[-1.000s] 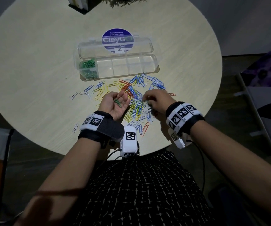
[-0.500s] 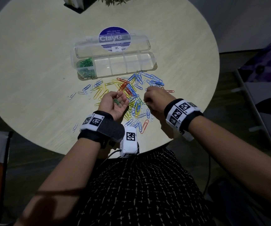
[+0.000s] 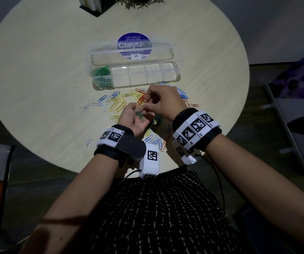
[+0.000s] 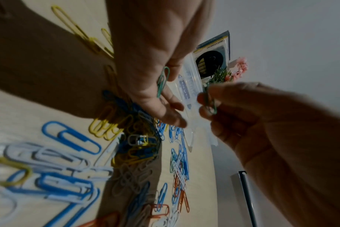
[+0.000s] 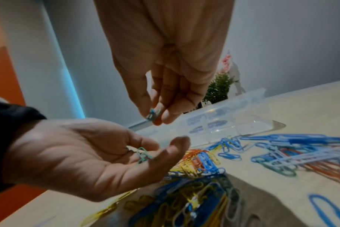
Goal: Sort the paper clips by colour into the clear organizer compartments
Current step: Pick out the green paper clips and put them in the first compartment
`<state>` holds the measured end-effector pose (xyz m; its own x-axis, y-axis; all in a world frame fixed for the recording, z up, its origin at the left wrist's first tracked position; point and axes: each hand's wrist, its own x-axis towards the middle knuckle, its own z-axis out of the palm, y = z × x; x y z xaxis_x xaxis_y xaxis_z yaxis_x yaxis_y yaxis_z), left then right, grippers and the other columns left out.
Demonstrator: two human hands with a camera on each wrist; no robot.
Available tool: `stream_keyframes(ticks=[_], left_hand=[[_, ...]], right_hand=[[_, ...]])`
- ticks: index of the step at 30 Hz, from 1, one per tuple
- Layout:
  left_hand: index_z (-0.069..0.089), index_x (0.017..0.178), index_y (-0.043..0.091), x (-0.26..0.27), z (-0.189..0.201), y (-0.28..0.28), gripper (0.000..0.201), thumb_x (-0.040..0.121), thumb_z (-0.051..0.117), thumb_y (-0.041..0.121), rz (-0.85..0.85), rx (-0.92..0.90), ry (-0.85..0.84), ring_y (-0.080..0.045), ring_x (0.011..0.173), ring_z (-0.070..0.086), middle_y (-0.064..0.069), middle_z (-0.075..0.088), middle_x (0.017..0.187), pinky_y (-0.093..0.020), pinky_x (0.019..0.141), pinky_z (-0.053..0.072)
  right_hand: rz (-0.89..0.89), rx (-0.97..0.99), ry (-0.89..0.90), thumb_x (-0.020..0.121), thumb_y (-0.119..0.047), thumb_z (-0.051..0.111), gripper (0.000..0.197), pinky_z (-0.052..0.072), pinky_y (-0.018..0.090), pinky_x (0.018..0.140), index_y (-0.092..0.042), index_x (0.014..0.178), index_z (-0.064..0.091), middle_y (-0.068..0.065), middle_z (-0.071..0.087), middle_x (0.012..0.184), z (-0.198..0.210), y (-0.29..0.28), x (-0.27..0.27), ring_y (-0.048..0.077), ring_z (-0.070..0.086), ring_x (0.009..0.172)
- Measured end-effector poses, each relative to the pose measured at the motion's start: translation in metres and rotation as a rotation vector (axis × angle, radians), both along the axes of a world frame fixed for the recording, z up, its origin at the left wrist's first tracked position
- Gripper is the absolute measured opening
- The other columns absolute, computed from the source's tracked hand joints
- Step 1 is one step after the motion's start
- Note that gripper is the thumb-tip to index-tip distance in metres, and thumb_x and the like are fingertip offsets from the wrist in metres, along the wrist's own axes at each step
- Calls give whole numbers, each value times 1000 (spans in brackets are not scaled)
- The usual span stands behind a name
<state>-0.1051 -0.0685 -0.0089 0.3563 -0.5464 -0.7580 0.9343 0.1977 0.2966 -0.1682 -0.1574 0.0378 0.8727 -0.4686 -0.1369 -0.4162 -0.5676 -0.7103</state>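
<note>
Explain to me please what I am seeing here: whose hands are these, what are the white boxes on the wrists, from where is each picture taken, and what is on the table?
No machine here: a person sorts paper clips with bare hands. The wristbands carry printed markers and small cameras. One picture comes from a camera on the head, looking down; the other two come from the wrists, looking along each hand.

On the round table lies a clear organizer, lid open. Only its leftmost compartment holds green clips; the others look empty. In front lies a mixed pile of loose clips: blue, yellow, orange, white.

The left hand is palm up, cupping a few green paper clips. The right hand pinches one more green clip in its fingers, just above that palm.
</note>
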Motion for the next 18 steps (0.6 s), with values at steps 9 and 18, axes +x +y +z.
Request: stream_keyframes(ticks=[9, 18], left_hand=[[34, 40, 19, 20, -6, 24, 61, 100, 28, 28, -143, 48, -43, -7, 19, 21, 5, 23, 28, -12, 26, 13], [24, 59, 21, 28, -7, 41, 41, 99, 29, 27, -129, 72, -91, -6, 19, 20, 5, 23, 27, -12, 28, 11]], right_hand=[[-154, -136, 473, 85, -21, 63, 20, 48, 33, 83, -2, 92, 62, 20, 66, 105, -49, -21, -4, 32, 60, 104], [-196, -141, 410, 92, -9, 47, 16, 47, 36, 82, -2, 100, 58, 19, 64, 106, -44, -15, 1, 33, 59, 102]])
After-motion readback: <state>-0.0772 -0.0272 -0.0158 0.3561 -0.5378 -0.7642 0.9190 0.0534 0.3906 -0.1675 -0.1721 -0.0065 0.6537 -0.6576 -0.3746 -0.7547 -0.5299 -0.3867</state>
